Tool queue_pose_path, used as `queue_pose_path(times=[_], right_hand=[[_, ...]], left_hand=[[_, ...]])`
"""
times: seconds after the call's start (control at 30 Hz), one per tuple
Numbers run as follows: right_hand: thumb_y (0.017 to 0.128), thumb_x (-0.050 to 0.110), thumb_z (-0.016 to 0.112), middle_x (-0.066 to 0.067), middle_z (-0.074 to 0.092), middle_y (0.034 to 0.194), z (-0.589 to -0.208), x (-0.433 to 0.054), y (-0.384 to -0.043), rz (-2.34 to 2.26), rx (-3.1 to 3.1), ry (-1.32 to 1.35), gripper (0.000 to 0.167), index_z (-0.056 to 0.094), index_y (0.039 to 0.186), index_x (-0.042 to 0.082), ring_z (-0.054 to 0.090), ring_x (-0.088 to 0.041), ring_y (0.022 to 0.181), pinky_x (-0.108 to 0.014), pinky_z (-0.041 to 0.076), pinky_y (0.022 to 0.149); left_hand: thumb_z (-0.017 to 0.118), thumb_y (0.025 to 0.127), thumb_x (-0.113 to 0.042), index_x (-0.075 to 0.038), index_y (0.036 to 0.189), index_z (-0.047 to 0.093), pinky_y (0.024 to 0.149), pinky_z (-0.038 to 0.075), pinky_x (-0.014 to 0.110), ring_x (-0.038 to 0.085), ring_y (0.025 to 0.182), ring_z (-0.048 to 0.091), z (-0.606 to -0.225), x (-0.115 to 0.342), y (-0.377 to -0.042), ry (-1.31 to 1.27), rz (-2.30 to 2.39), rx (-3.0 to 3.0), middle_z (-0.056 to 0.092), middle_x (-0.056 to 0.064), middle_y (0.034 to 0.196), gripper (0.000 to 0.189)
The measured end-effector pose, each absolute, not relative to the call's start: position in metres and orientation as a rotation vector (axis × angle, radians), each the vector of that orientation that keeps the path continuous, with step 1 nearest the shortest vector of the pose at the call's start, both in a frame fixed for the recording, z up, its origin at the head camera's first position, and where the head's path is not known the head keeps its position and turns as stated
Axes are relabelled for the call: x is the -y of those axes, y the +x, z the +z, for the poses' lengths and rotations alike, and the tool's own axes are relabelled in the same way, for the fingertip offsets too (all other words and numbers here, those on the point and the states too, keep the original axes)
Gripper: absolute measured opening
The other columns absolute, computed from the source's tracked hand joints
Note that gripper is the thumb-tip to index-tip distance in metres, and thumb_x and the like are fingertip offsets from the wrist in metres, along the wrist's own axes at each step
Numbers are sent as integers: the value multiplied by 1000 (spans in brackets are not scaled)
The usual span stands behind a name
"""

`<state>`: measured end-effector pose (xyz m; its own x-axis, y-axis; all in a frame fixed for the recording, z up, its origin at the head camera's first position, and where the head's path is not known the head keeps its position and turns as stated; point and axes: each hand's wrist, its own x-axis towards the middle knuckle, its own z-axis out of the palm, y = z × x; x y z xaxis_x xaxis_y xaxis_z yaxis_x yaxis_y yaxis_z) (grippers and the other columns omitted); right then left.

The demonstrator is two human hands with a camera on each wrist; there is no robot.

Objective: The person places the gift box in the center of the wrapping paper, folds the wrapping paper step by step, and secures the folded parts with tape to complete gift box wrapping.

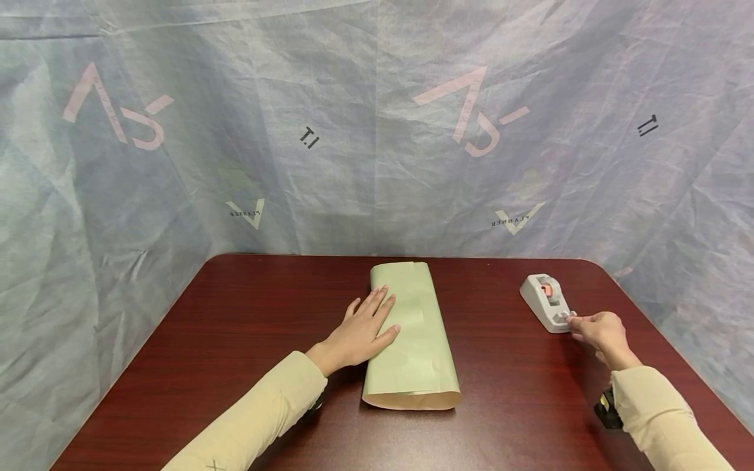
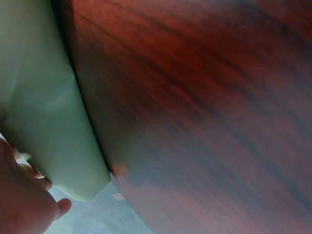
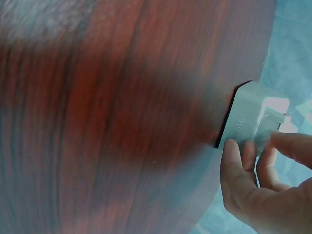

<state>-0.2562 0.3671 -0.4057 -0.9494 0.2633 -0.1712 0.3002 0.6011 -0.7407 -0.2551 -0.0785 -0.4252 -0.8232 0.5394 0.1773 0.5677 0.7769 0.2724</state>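
A pale green sheet of paper, folded into a flat tube [image 1: 415, 340], lies lengthwise on the table with its near end gaping. My left hand [image 1: 359, 330] rests on its left side, fingers spread and straight; the left wrist view shows the tube's side [image 2: 63, 122] and part of that hand [image 2: 24, 195]. At the right stands a light grey tape dispenser [image 1: 544, 304] with an orange-red core. My right hand [image 1: 603, 333] is at its near end, thumb and index finger pinching at the cutter. In the right wrist view, other fingertips [image 3: 231, 148] touch the dispenser's front [image 3: 243, 117]. The clear tape itself is hardly visible.
The dark red wooden table [image 1: 265, 307] has rounded far corners. Grey-blue fabric [image 1: 377, 163] with printed letters hangs behind it and along both sides. Below the right sleeve a black-and-yellow device [image 1: 609, 409] is visible.
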Motion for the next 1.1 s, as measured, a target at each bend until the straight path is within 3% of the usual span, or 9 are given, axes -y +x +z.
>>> queue_pose_path(times=[0.07, 0.13, 0.5, 0.67, 0.8, 1.1], right_hand=[[88, 19, 54, 0, 67, 64, -406, -367, -257, -1256, -2794, 461, 40, 61, 99, -19, 59, 1, 57, -21, 45, 55], [89, 18, 53, 3, 65, 61, -406, -366, -257, -1226, -2806, 430, 38, 62, 97, -19, 58, 1, 56, -18, 43, 53], [84, 13, 52, -1, 64, 65, -403, -363, -259, -1062, -2885, 303, 35, 62, 91, -19, 57, -5, 60, -22, 48, 54], [78, 13, 53, 4, 53, 53, -404, -361, -261, -933, -2988, 279, 25, 65, 66, -7, 47, -10, 56, -24, 40, 49], [75, 15, 52, 6, 45, 44, -403, -360, -262, -783, -3073, 234, 30, 52, 46, 8, 45, -14, 49, -26, 35, 47], [79, 22, 56, -10, 47, 66, -395, -358, -262, -639, -3041, 316, 23, 49, 62, 7, 45, -24, 63, -32, 34, 50]], left_hand=[[22, 95, -55, -15, 148, 15, 108, 13, 57, 21, 143, 5, -425, 79, -255, -902, -491, 2872, 5, 6, 155, 66], [22, 95, -54, -15, 148, 15, 108, 13, 57, 21, 143, 5, -424, 79, -255, -903, -492, 2873, 5, 6, 155, 66], [21, 95, -55, -14, 148, 15, 108, 12, 57, 21, 143, 5, -422, 78, -255, -906, -482, 2875, 6, 7, 155, 67], [21, 95, -55, -14, 148, 15, 108, 13, 57, 22, 143, 5, -424, 79, -256, -910, -489, 2869, 6, 7, 155, 66], [21, 95, -55, -15, 148, 15, 107, 13, 58, 21, 143, 5, -424, 79, -256, -911, -486, 2868, 6, 6, 155, 67], [22, 95, -55, -14, 148, 15, 107, 13, 58, 22, 143, 6, -423, 79, -255, -919, -481, 2868, 7, 8, 155, 67]])
